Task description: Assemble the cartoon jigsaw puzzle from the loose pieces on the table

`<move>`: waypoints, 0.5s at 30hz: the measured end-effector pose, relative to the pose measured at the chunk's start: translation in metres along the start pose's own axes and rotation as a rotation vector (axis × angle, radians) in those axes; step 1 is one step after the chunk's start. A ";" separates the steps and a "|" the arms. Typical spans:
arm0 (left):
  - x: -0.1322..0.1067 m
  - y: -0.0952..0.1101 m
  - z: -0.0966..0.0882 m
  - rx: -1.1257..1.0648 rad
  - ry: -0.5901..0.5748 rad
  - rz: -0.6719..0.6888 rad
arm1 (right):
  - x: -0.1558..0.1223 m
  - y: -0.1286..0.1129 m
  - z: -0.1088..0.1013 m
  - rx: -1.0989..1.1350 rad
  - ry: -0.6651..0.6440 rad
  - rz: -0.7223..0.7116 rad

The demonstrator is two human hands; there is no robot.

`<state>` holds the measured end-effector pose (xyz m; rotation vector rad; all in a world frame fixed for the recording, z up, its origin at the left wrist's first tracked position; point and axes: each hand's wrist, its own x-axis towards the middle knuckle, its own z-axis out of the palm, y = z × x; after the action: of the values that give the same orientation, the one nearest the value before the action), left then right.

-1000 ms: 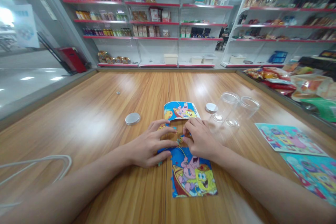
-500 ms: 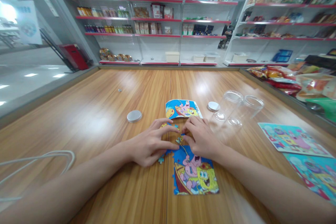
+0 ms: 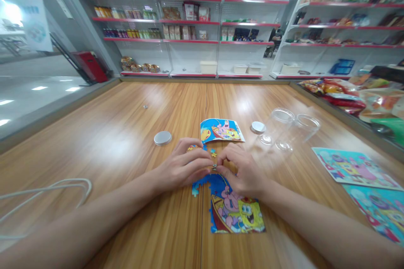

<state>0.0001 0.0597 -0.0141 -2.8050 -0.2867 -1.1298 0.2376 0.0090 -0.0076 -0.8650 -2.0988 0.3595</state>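
Note:
A partly assembled cartoon jigsaw puzzle (image 3: 235,212) lies on the wooden table (image 3: 126,134) right before me. My left hand (image 3: 183,168) and my right hand (image 3: 244,172) meet just above its upper edge, fingertips pinched together on a small puzzle piece (image 3: 214,167) lifted a little off the table. A second assembled section (image 3: 222,130) lies farther back, and loose pieces (image 3: 213,151) sit between the two sections. Part of the puzzle's top edge is hidden under my hands.
Two clear plastic jars (image 3: 284,132) lie on their sides to the right, a metal lid (image 3: 258,127) beside them and another lid (image 3: 163,138) to the left. Picture cards (image 3: 353,168) lie at the right edge. A white cord (image 3: 63,187) loops at left. Shop shelves stand behind.
Both hands have drawn together and risen slightly, fingers now pinching one small piece between them instead of pressing flat on the puzzle. The camera has tilted a little.

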 end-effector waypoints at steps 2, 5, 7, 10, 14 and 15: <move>0.002 0.001 -0.001 0.022 0.001 0.037 | 0.000 -0.001 0.002 0.014 0.001 0.010; 0.002 0.001 -0.003 0.030 0.000 0.072 | 0.000 0.000 0.005 0.041 0.003 0.038; 0.000 0.000 -0.003 0.034 0.009 0.083 | 0.000 0.002 0.005 0.081 0.006 0.086; -0.004 -0.004 -0.002 0.040 0.033 0.096 | -0.001 0.003 0.006 0.146 0.014 0.155; -0.006 -0.006 -0.001 0.040 0.051 0.090 | -0.001 0.004 0.005 0.170 0.038 0.179; -0.006 -0.005 -0.001 0.040 0.058 0.091 | -0.001 0.004 0.005 0.170 0.044 0.173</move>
<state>-0.0054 0.0638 -0.0172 -2.7152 -0.1723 -1.1690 0.2359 0.0112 -0.0137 -0.9459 -1.9264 0.5957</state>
